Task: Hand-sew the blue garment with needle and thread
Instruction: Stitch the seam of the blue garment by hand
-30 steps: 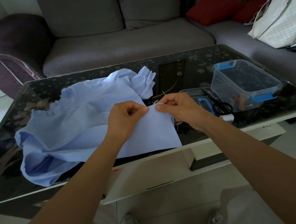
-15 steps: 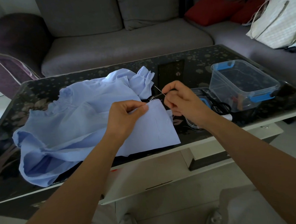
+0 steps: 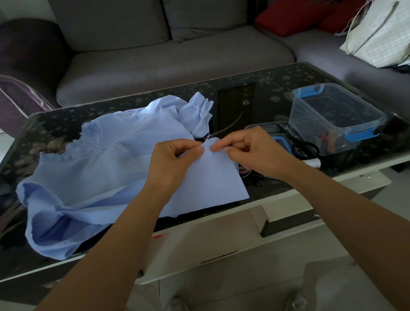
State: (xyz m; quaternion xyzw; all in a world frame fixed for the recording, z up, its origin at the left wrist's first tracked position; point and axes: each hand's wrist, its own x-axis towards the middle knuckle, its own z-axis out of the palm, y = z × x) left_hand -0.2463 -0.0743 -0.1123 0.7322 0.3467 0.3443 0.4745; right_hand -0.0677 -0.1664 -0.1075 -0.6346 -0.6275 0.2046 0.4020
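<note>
A stitch is in progress on the far corner of the garment [image 3: 105, 170], which lies spread over the left and middle of the table [image 3: 267, 84]. The left hand [image 3: 172, 166] pinches the edge between thumb and forefinger. The right hand [image 3: 253, 153], fingers curled, pinches what looks like the needle [image 3: 221, 150], a thin glint just beside the cloth. A strand of thread [image 3: 247, 175] trails beneath it.

Next, I judge, the point must enter close to the left thumb, calling for a taut edge.

Half a second ago the right hand was drawn away to the far right, pulling thread; now it is back at the edge.
</note>
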